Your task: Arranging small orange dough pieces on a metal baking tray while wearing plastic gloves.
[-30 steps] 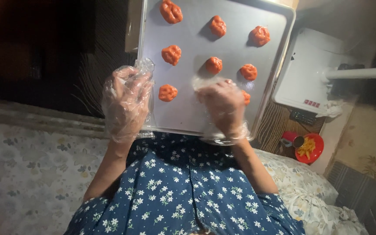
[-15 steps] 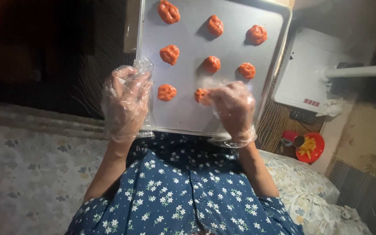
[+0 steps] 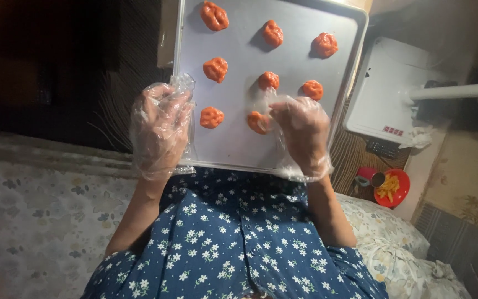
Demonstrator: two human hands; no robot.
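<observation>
A metal baking tray (image 3: 239, 149) rests in front of my lap with several orange-red dough lumps in rows. My left hand (image 3: 159, 130), in a loose clear plastic glove, hovers over the tray's left edge with fingers spread and nothing in it. My right hand (image 3: 302, 133), also gloved, sits at the near right of the tray, its fingertips touching an orange lump (image 3: 258, 122) in the nearest row. Another lump (image 3: 212, 117) lies between the hands. It is hard to see whether the right fingers pinch the lump or only press it.
A white box-shaped appliance (image 3: 388, 88) stands right of the tray, with a pale tube (image 3: 455, 91) across it. A red bowl (image 3: 391, 188) with yellow strips sits on the floor lower right. Floral bedding (image 3: 29, 221) lies to the left, a pillow (image 3: 394, 238) to the right.
My right hand has shifted right and set an orange lump down on the tray's near row; the lump now shows beside the fingertips. My left hand has barely moved.
</observation>
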